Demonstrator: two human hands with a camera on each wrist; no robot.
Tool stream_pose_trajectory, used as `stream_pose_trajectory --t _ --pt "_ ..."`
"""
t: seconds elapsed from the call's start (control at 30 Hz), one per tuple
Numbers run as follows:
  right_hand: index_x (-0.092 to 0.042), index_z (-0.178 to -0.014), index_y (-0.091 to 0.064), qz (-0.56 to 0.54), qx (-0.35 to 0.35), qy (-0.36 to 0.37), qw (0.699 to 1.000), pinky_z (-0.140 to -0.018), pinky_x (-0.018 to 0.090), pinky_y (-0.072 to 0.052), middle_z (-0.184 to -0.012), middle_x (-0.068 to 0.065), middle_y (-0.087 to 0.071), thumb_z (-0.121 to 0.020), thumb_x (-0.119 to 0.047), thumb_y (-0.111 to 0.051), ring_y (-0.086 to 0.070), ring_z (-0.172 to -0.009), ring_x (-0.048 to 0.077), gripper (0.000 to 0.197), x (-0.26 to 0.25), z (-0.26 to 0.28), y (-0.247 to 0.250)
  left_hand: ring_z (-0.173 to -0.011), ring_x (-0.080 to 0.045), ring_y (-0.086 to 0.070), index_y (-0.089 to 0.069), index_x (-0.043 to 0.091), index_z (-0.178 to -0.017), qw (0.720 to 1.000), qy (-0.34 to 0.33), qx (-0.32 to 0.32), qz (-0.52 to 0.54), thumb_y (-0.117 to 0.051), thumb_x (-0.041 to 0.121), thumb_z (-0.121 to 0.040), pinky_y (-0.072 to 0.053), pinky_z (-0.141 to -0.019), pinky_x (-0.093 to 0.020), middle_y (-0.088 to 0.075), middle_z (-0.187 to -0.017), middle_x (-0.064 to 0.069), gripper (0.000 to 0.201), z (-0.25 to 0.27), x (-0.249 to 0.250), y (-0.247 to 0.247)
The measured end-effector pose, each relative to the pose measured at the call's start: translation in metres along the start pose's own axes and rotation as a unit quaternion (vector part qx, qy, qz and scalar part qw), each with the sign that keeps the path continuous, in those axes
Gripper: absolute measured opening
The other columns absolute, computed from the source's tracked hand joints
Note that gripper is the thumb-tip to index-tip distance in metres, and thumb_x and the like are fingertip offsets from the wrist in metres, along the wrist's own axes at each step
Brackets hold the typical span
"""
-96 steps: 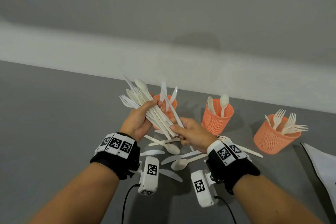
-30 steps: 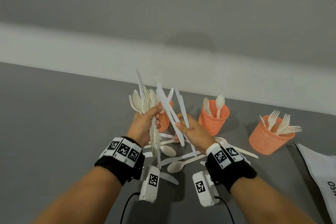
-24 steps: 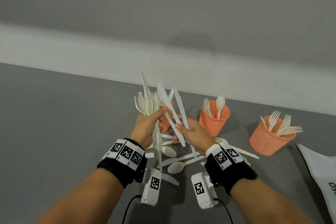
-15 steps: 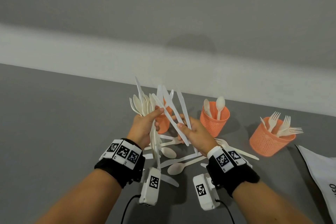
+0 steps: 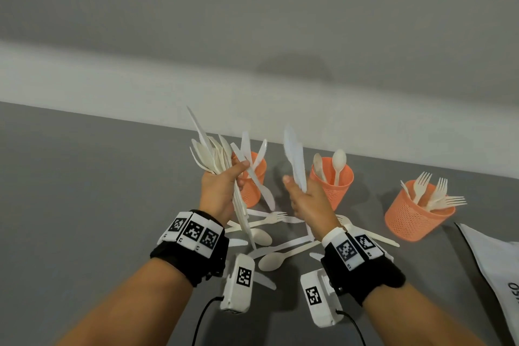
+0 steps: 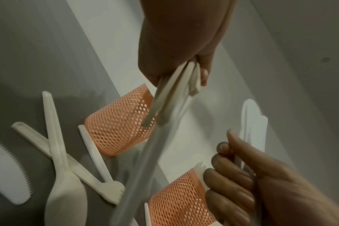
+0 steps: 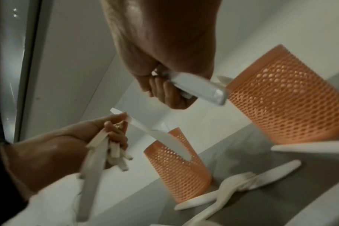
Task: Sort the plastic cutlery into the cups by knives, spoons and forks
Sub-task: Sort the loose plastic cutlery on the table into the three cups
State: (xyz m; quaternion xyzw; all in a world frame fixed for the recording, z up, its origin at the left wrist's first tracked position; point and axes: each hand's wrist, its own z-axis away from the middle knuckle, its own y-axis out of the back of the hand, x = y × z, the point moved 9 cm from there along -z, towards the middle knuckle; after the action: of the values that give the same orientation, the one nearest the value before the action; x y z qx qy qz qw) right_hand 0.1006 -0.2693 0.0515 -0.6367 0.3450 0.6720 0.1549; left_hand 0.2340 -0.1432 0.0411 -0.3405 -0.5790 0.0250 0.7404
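Observation:
My left hand (image 5: 234,177) grips a mixed bundle of white plastic cutlery (image 5: 210,153) held upright above the table; one knife (image 5: 259,185) slants down from its thumb in front of the left orange mesh cup (image 5: 252,191), which holds knives. My right hand (image 5: 296,187) pinches a few knives (image 5: 295,159) upright, apart from the bundle. The middle cup (image 5: 337,191) holds spoons, the right cup (image 5: 412,222) forks. In the right wrist view the knife handles (image 7: 201,90) stick out below my right hand's fingers (image 7: 164,94).
Loose spoons, forks and knives (image 5: 269,236) lie scattered on the grey table (image 5: 84,205) between my wrists and the cups. A white bag (image 5: 500,270) lies at the right edge. A pale wall runs behind the cups.
My right hand has drawn its knives out of the crossed bundle and moved right, so the two hands now stand apart. One knife now hangs down from the left hand.

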Motion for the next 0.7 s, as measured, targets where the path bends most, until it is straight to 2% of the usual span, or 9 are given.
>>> stream_pose_trajectory --t 0.1,0.2,0.27,0.3,0.33,0.37,0.43,0.57,0.7 --pt "-0.01 -0.065 -0.051 -0.045 -0.064 -0.073 0.994 -0.036 0.018 -0.024 -0.033 -0.01 -0.031 -0.093 -0.038 -0.051 -0.027 -0.031 0.006 0.039 0.011 0.007 -0.021 -0.05 -0.01 -0.051 -0.06 0.011 -0.085 0.999 -0.009 -0.024 0.024 -0.067 -0.004 -0.077 -0.046 -0.052 -0.021 -0.058 -0.07 -0.003 0.019 0.003 0.002 -0.008" --pt "-0.003 -0.09 -0.067 -0.1 -0.103 -0.15 0.978 -0.035 0.017 -0.022 -0.038 -0.009 -0.023 -0.091 -0.051 -0.047 -0.022 -0.033 0.006 0.052 0.024 0.009 -0.031 -0.043 -0.009 -0.045 -0.058 0.01 -0.089 0.995 0.033 -0.089 0.036 -0.067 0.0 -0.079 -0.047 -0.058 -0.03 -0.055 -0.058 0.001 0.017 0.014 -0.01 -0.026" --pt "-0.003 -0.097 -0.067 -0.141 -0.091 -0.189 0.967 -0.035 0.017 -0.021 -0.039 -0.008 -0.02 -0.086 -0.058 -0.049 -0.021 -0.033 0.006 0.059 0.032 0.005 -0.028 -0.045 -0.012 -0.039 -0.056 0.006 -0.099 0.985 0.061 -0.154 0.038 -0.071 0.004 -0.076 -0.051 -0.075 -0.045 -0.05 -0.054 0.004 0.027 0.023 -0.024 -0.039" --pt "-0.003 -0.097 -0.065 -0.166 -0.077 -0.204 0.962 -0.034 0.017 -0.021 -0.038 -0.008 -0.021 -0.084 -0.057 -0.053 -0.021 -0.033 0.006 0.056 0.035 0.003 -0.025 -0.049 -0.014 -0.039 -0.054 0.006 -0.103 0.981 0.07 -0.179 0.031 -0.074 0.005 -0.073 -0.05 -0.08 -0.049 -0.052 -0.057 0.004 0.036 0.029 -0.03 -0.045" --pt "-0.005 -0.096 -0.064 -0.194 -0.064 -0.217 0.955 -0.034 0.017 -0.021 -0.037 -0.008 -0.024 -0.085 -0.05 -0.058 -0.022 -0.032 0.006 0.047 0.037 0.002 -0.023 -0.05 -0.015 -0.04 -0.053 0.006 -0.104 0.978 0.075 -0.194 0.015 -0.075 0.006 -0.07 -0.052 -0.074 -0.041 -0.056 -0.063 0.004 0.04 0.034 -0.033 -0.048" --pt "-0.006 -0.095 -0.063 -0.223 -0.054 -0.225 0.947 -0.032 0.017 -0.021 -0.036 -0.008 -0.03 -0.087 -0.039 -0.059 -0.024 -0.031 0.005 0.034 0.037 0.001 -0.021 -0.049 -0.013 -0.043 -0.055 0.008 -0.104 0.976 0.077 -0.202 -0.003 -0.074 0.004 -0.07 -0.052 -0.061 -0.029 -0.06 -0.07 0.002 0.039 0.039 -0.035 -0.051" --pt "-0.006 -0.088 -0.06 -0.275 -0.027 -0.225 0.934 -0.031 0.016 -0.023 -0.043 -0.003 -0.044 -0.088 -0.018 -0.056 -0.03 -0.031 0.006 0.012 0.035 -0.003 -0.014 -0.044 -0.006 -0.048 -0.057 0.012 -0.102 0.973 0.093 -0.209 -0.032 -0.069 -0.003 -0.074 -0.039 -0.044 -0.017 -0.064 -0.083 -0.001 0.033 0.044 -0.039 -0.053" --pt "-0.008 -0.089 -0.052 -0.301 0.041 -0.188 0.934 -0.054 0.028 -0.043 -0.071 0.007 -0.047 -0.089 -0.014 -0.049 -0.051 -0.062 0.021 0.007 0.021 -0.021 0.007 -0.041 -0.004 -0.047 -0.057 0.009 -0.105 0.972 0.108 -0.205 -0.049 -0.066 -0.005 -0.072 -0.037 -0.041 -0.016 -0.068 -0.092 0.0 0.037 0.038 -0.033 -0.044" --pt "-0.007 -0.111 -0.043 -0.304 0.045 -0.115 0.944 -0.058 0.033 -0.058 -0.083 0.01 -0.052 -0.097 -0.01 -0.04 -0.062 -0.067 0.022 0.014 -0.017 -0.041 0.009 -0.038 -0.003 -0.043 -0.061 0.015 -0.083 0.977 0.106 -0.172 -0.062 -0.062 0.004 -0.084 -0.035 -0.041 -0.013 -0.052 -0.066 0.0 0.01 0.019 -0.017 -0.024"
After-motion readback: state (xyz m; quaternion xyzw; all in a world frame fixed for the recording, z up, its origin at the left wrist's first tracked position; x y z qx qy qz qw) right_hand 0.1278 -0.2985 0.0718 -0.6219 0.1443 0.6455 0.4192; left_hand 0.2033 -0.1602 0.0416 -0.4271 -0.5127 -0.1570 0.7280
